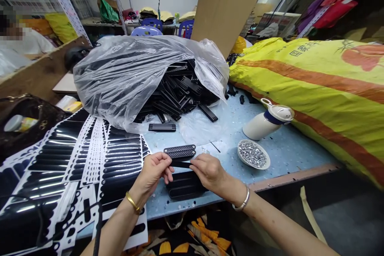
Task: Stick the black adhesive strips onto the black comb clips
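Blue tabletop; black strip between left hand, right hand

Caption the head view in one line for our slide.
Left hand and right hand hold a black strip over a blue table near a bowl.

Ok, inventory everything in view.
Plastic bag: one, clear, centre
Parts: many, black, in and near bag
Sheets: several, black and white, left
Bowl: one, white, right, holding silvery pieces
Bottle: one, mostly white, behind bowl
Sack: one, mostly yellow, right
Cardboard: one, brown, behind bag
Chairs: several, blue, background
Person: one, white top, far left
Table: one, blue, beneath
Strip: one, black, front centre
Left hand: one, gold bangle, strip's left end
Right hand: one, silver bangle, strip's right end
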`<control>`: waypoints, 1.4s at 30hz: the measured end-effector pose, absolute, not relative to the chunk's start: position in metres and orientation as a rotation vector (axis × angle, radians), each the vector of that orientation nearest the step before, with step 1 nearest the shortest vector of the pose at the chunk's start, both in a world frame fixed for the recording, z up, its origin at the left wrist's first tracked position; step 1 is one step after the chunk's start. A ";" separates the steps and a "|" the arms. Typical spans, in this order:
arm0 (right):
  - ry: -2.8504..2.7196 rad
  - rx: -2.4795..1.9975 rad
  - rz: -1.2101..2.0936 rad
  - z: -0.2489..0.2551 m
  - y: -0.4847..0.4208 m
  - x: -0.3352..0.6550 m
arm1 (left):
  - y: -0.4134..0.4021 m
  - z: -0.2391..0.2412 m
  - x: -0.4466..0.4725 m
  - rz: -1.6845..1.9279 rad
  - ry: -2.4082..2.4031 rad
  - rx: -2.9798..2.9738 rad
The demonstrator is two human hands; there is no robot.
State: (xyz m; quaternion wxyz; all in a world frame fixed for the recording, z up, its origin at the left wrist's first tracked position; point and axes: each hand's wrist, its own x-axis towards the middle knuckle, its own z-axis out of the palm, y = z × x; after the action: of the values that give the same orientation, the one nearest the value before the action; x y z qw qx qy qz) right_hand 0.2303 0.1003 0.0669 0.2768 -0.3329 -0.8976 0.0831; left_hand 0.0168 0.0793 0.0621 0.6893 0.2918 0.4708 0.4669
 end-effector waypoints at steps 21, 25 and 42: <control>-2.316 -1.034 0.336 0.068 0.109 0.253 | 0.080 0.055 -0.004 1.161 1.408 0.912; -2.189 -1.369 0.558 0.054 0.129 0.259 | 0.087 0.038 -0.015 1.039 1.682 1.340; -2.314 -1.353 0.581 0.038 0.139 0.255 | 0.110 0.030 0.002 0.778 1.649 1.706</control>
State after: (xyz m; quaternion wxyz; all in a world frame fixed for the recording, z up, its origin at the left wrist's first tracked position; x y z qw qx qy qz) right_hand 0.2546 0.1389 0.0378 0.1981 -0.4837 -0.8268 0.2078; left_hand 0.0022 0.1096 0.0299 0.3166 0.6481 0.6264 0.2954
